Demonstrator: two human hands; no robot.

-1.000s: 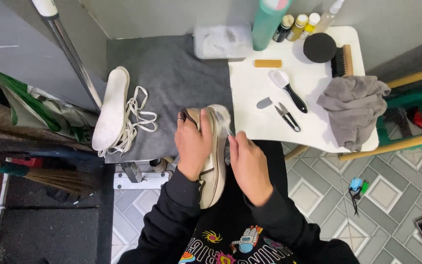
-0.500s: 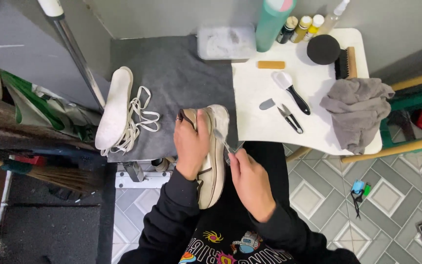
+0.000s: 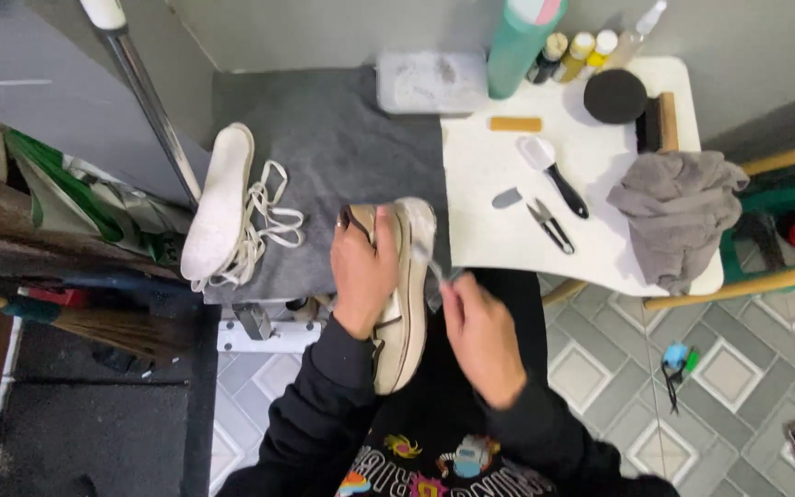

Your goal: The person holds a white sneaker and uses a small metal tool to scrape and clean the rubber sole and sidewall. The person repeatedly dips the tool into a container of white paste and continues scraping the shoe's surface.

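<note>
From the head view, I am gripping a beige shoe [image 3: 404,294] with my left hand [image 3: 363,273], fingers wrapped round its side, holding it over my lap at the near edge of the grey mat [image 3: 324,138]. My right hand [image 3: 480,331] is pinching a small brush [image 3: 425,247], blurred, bristles touching the shoe's toe. A white insole [image 3: 218,202] and laces [image 3: 269,221] are lying at the mat's left edge. Small scissors [image 3: 549,224] and a grey cloth [image 3: 678,212] are resting on the white board [image 3: 489,184]
</note>
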